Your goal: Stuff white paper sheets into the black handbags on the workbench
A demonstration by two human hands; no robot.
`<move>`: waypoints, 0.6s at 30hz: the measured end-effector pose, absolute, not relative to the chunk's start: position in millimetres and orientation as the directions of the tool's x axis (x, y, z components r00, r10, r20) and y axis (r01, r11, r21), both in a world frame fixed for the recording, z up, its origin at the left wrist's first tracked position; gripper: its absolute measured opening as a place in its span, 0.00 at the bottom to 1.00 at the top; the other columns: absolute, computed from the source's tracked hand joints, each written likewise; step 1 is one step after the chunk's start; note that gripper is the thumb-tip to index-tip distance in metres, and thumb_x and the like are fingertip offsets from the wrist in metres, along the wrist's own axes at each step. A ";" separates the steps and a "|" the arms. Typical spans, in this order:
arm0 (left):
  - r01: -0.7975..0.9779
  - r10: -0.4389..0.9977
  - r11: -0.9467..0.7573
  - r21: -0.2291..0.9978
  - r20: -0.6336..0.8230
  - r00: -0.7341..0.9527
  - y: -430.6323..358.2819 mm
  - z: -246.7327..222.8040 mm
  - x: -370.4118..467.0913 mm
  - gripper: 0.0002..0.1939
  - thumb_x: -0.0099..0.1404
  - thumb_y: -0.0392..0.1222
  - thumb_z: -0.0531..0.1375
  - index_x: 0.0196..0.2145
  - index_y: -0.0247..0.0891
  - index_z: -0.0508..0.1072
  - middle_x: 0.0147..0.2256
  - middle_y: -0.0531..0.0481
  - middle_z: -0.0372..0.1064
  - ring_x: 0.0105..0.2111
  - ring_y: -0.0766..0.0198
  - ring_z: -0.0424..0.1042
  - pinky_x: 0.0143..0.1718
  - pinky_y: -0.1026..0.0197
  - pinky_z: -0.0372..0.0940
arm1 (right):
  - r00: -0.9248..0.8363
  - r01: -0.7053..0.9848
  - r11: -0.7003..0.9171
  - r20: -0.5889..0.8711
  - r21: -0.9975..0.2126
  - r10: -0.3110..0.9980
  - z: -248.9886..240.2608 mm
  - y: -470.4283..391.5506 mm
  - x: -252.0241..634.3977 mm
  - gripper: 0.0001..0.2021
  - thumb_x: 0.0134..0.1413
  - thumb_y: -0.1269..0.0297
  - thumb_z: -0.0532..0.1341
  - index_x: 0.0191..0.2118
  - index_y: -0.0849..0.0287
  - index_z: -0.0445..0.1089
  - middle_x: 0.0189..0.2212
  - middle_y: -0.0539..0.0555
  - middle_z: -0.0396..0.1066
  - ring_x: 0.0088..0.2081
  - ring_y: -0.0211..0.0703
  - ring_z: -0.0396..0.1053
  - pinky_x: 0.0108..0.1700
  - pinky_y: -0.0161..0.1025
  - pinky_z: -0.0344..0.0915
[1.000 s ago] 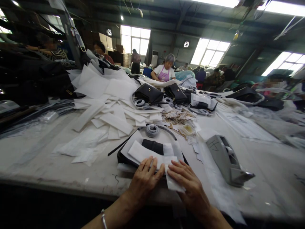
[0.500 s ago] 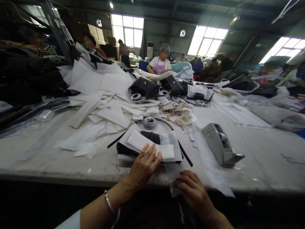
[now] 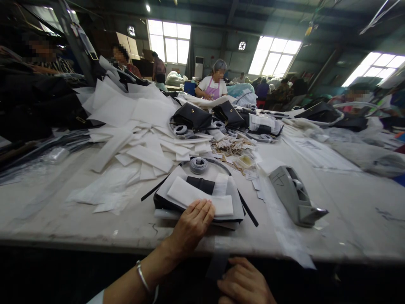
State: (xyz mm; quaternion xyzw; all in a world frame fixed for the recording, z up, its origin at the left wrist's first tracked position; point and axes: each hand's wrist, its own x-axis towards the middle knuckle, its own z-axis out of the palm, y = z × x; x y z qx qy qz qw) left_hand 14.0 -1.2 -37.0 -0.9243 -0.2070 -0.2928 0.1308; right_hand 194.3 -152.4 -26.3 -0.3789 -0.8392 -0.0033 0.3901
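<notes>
- Left hand (image 3: 191, 223): fingers laid together over the lower edge of the foam strip (image 3: 185, 193); its thumb is out of sight, so whether it grips or only presses I cannot tell
- Right hand (image 3: 245, 280): below the desk's near edge, fingers curled beside a film (image 3: 218, 262); it is too dark there to tell whether they pinch it, and the wrist is cut off by the bottom edge
- Bag (image 3: 200, 183): on the desk (image 3: 110, 230) just beyond the hands, mostly hidden by white sheeting and the foam strip, its black showing in the middle and at the left end
- Coil (image 3: 198, 165): beyond the bag, its wrapping hard to make out
- Strap (image 3: 249, 210): curves behind the coil, partly hidden, one end out at each side of the bag
- Dispenser (image 3: 295, 196): right of and beyond the right hand, its inside in shadow
- Foam pile (image 3: 126, 112): beyond and left of the left hand, lower layers covered
- Co-worker (image 3: 215, 86): far beyond both hands, lower body hidden behind the goods
</notes>
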 end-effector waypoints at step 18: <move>0.485 0.339 -0.870 -0.094 0.601 0.724 -2.4 -44.3 15.1 0.18 0.75 0.33 0.46 0.58 0.32 0.66 0.56 0.40 0.69 0.58 0.58 0.67 0.62 0.52 0.58 | -0.285 0.907 0.333 0.208 -0.258 0.936 34.8 8.9 235.9 0.06 0.58 0.67 0.64 0.32 0.54 0.78 0.31 0.54 0.78 0.37 0.47 0.74 0.45 0.43 0.68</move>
